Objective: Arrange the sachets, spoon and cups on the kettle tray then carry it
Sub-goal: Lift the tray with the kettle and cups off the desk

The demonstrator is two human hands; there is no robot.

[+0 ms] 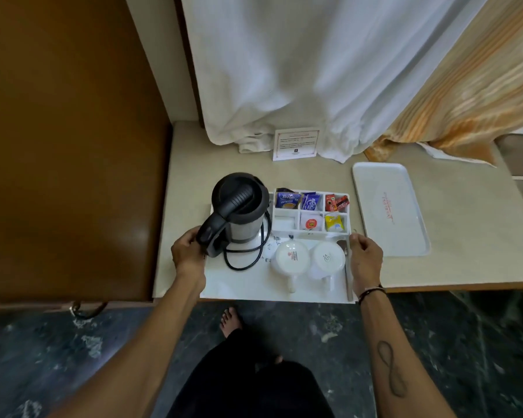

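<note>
The white kettle tray [245,285] sits at the counter's front edge. On its left stands a black and silver kettle [237,211] with a coiled black cord [248,251]. Sachets [310,211] fill the divided compartments at the tray's back right. Two white cups [307,260] rest upside down in front of them, handles toward me. A spoon [347,267] lies along the tray's right rim. My left hand [189,251] grips the tray's left edge beside the kettle handle. My right hand [366,257] holds the right edge.
A second, bare white tray [390,209] lies to the right on the beige counter [465,236]. A printed card [296,143] leans at the back under white and orange curtains. A brown wooden panel stands on the left. Dark marble floor and my bare foot lie below.
</note>
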